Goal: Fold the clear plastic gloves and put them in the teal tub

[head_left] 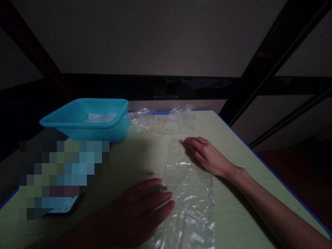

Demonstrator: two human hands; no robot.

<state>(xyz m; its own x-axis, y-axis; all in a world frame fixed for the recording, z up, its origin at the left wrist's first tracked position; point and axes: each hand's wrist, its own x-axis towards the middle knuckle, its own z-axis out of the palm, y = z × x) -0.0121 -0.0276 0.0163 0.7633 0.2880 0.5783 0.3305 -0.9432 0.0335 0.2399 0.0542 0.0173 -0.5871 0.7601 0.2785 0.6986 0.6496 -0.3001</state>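
A long clear plastic bag lies flat on the pale green table, running from the near edge toward the middle. My left hand rests palm down with fingers stretched out on the bag's left edge. My right hand lies flat with fingers extended on the bag's far right corner. Neither hand grips anything.
A turquoise plastic basin stands at the back left of the table. Crumpled clear plastic bags lie beside it at the far edge. A blurred patch covers the left side. Dark metal frame bars rise behind the table. The room is dim.
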